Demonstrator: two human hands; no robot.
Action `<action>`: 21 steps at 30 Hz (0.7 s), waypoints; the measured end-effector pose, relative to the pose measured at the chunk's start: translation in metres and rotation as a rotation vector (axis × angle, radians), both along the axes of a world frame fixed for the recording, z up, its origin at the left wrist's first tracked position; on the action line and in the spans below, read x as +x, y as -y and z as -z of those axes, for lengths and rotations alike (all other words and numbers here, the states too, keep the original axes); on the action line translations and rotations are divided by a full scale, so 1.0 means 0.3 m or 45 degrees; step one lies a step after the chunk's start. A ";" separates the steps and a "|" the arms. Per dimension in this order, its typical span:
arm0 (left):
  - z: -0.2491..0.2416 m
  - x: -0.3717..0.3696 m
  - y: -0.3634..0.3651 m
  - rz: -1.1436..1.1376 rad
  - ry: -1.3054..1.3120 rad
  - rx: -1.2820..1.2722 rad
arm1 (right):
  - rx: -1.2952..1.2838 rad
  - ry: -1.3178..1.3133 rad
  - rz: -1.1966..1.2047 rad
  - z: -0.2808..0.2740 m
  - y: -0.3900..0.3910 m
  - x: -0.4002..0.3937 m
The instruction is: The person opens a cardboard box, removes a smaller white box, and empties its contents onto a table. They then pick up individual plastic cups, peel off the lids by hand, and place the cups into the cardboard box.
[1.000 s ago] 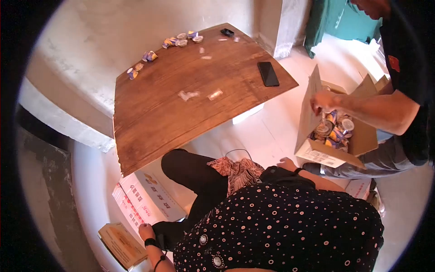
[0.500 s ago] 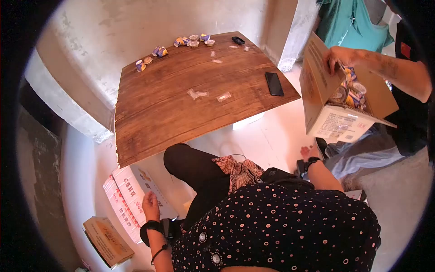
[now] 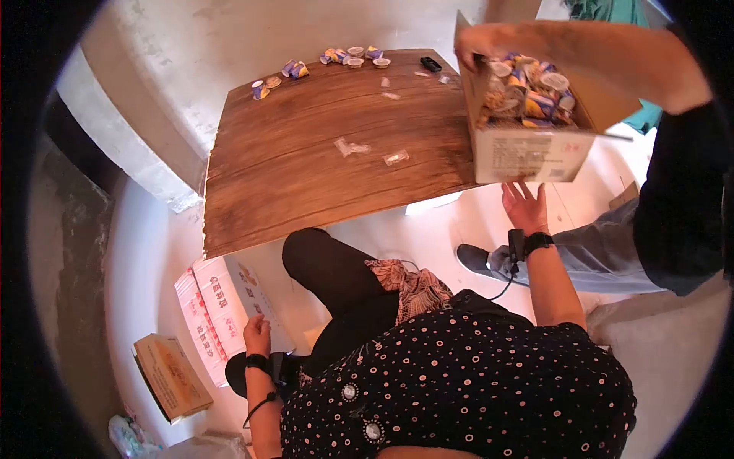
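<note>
- plainly, the right hand [image 3: 526,208] is open and released, its palm turned up and its fingers spread, just under the lower edge of the cardboard box [image 3: 527,157] (whether the fingertips touch it, i cannot tell).
- the left hand [image 3: 258,334] is loosely curled, near the white carton [image 3: 210,310]; whether something sits inside its fingers, i cannot tell.
- the right forearm reaches forward, a black band and a small dark device at its wrist; the left forearm is low beside the body, with a black band and a thin cord around it.
- the cardboard box is at the right end of the surface [image 3: 306,168], overlapping its near right corner in view (resting there or held above it, i cannot tell). its flaps are open, and printed text covers the near side.
- inside lie small round-lidded cups [image 3: 539,103], jumbled, with shiny blue and yellow wrapping.
- a co-worker's hand [image 3: 469,47] is at the box's left flap, the bare forearm crossing over the far side.
- the surface is brown, wood-grained and flat; more cups [image 3: 355,58] (some upright, some tipped) line its far edge, near a small black object [image 3: 430,64].
- crinkled clear wrappers [image 3: 396,157] lie towards the middle.
</note>
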State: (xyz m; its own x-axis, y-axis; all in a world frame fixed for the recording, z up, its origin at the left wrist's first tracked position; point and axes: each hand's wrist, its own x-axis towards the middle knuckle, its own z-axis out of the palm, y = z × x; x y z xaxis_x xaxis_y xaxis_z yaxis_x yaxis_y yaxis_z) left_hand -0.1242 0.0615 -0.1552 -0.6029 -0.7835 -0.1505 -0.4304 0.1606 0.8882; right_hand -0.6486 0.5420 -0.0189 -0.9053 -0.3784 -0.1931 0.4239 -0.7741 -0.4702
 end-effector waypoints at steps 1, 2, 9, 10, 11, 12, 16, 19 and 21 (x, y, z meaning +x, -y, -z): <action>0.008 0.001 -0.001 -0.009 0.033 -0.024 | -0.009 -0.040 -0.060 -0.011 0.043 0.009; 0.014 0.004 0.001 -0.019 0.068 -0.047 | -0.016 -0.038 -0.069 -0.022 0.084 0.020; -0.066 -0.019 -0.054 0.027 0.385 -0.339 | 0.106 -0.221 -0.513 -0.041 0.328 0.055; -0.070 -0.020 -0.055 0.065 0.420 -0.388 | 0.112 -0.216 -0.509 -0.048 0.356 0.071; -0.070 -0.024 -0.059 0.109 0.456 -0.435 | 0.151 -0.215 -0.553 -0.051 0.379 0.088; -0.072 -0.027 -0.064 0.124 0.462 -0.427 | 0.189 -0.211 -0.596 -0.054 0.398 0.103; -0.078 -0.024 -0.071 0.117 0.384 -0.498 | 0.383 -0.185 -0.504 -0.007 0.432 0.107; -0.100 -0.035 -0.084 0.109 0.355 -0.478 | 0.497 -0.173 -0.405 0.014 0.425 0.073; -0.084 -0.027 -0.079 0.060 0.368 -0.353 | 0.464 -0.128 -0.369 0.026 0.416 0.056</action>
